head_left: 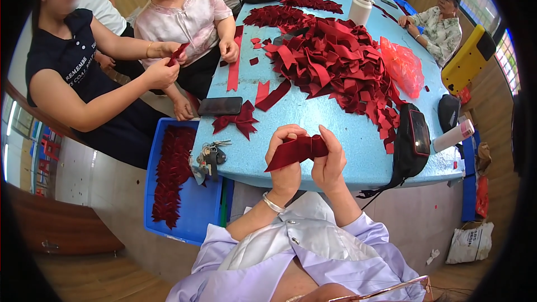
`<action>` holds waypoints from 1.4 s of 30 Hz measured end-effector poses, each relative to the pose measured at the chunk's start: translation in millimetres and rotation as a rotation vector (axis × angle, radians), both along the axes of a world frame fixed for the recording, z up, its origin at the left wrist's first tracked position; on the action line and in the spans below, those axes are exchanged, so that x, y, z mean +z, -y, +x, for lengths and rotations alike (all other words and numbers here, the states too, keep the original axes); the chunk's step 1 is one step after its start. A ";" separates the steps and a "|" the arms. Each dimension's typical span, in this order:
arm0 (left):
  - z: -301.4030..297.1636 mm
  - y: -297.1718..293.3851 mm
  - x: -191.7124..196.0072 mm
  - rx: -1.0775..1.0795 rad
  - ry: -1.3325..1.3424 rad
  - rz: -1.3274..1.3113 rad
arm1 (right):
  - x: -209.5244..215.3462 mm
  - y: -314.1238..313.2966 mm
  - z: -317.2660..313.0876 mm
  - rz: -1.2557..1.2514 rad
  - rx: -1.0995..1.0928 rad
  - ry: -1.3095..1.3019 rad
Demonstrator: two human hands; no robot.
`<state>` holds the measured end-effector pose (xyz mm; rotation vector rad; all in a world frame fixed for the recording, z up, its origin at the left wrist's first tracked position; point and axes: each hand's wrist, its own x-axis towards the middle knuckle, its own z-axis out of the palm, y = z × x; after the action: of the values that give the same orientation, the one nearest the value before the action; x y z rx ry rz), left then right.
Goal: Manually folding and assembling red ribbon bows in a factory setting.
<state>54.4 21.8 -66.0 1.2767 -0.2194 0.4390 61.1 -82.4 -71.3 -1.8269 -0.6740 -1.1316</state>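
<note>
A dark red velvet ribbon bow is held up between my two hands, just off the near edge of the table. My left hand grips its left side, fingers behind and a tail of ribbon hanging over the palm. On the other side, my right hand pinches the right loop between thumb and fingers. A finished-looking red bow lies on the table to the left, beside a black phone. Beyond my hands spreads a large heap of red ribbon pieces.
A blue tray with rows of red bows stands at the table's left edge, near some keys. To the right lie a black bag and a pink bottle. Several people sit or stand around the blue table; one handles ribbon.
</note>
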 end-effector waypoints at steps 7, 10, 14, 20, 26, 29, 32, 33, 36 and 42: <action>-1.1 1.8 4.6 -0.014 -0.057 -0.074 | -0.2 1.3 1.2 -0.019 0.025 0.001; -1.9 2.5 4.8 -0.022 -0.103 -0.126 | 2.0 0.9 -1.1 -0.037 0.028 -0.040; -3.2 5.3 4.1 -0.063 -0.108 -0.214 | 10.9 -1.6 0.4 -0.030 0.007 0.026; -2.7 4.4 6.7 -0.048 -0.125 -0.238 | 8.8 -6.3 -4.2 0.086 0.013 -0.133; -2.1 2.6 5.7 -0.089 -0.134 -0.258 | 4.8 -4.4 -3.8 0.035 0.003 -0.097; -5.0 5.0 5.5 0.005 -0.055 -0.057 | 4.1 0.8 -1.6 -0.044 -0.043 -0.041; -4.5 6.9 -0.4 -0.005 -0.020 -0.086 | 7.3 -2.5 -0.1 0.067 -0.049 -0.085; -4.3 6.7 -1.3 -0.009 -0.005 -0.104 | 8.5 -3.8 -0.2 0.120 -0.051 -0.108; -4.7 8.2 5.3 -0.018 -0.036 -0.140 | 8.7 -4.9 -4.2 0.176 -0.029 -0.184; -2.1 7.1 0.9 0.008 -0.023 -0.103 | 13.6 -5.9 -5.2 0.097 -0.016 -0.135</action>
<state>52.3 14.8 -65.1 1.1811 -0.1704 0.4370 55.8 -76.5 -57.6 -1.8107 -0.5186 -1.0229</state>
